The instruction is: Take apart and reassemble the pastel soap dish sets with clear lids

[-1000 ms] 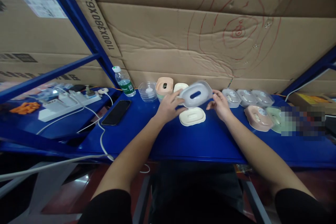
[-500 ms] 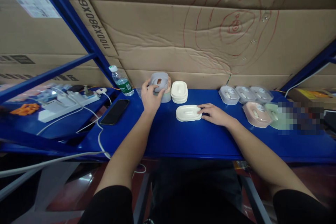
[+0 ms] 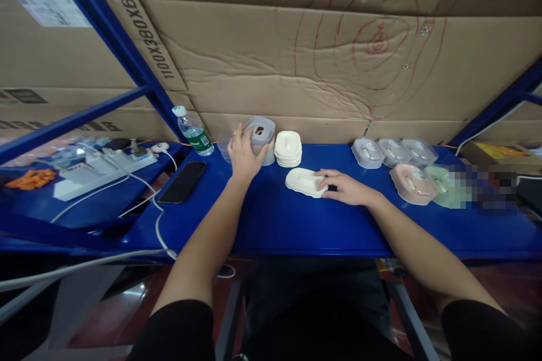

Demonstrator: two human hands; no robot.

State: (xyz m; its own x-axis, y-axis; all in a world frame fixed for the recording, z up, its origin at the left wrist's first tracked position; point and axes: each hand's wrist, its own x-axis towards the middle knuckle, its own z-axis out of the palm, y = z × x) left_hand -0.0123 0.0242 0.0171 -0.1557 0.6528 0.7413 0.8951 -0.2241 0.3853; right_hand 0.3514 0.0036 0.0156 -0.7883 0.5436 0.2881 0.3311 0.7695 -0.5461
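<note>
Around the near left side of a grey plastic cover (image 3: 266, 125) with an oval hole, my left hand (image 3: 245, 153) has its thumb and fingers closed. That cover tops a stack of similar pieces (image 3: 268, 157), partly hidden by the hand. My right hand (image 3: 345, 187) pinches the right end of a cream oval plastic piece (image 3: 300, 179) with a raised middle, which lies turned at an angle over the blue table. A short pile of cream squarish pieces (image 3: 288, 148) stands between the stack and the back edge.
Grey lidded boxes (image 3: 368, 152), a pink one (image 3: 411, 183) and a green one (image 3: 438, 185) sit at the right. To the left are a water bottle (image 3: 195, 132), a black phone (image 3: 183, 182) and a power strip (image 3: 105, 172) with white cables. Cardboard (image 3: 254, 67) rises behind the table.
The cream oval piece has turned, its right end nearer me, and my right fingers reach further over it. My left fingers have shifted to the grey cover's left side; the cover has tilted slightly.
</note>
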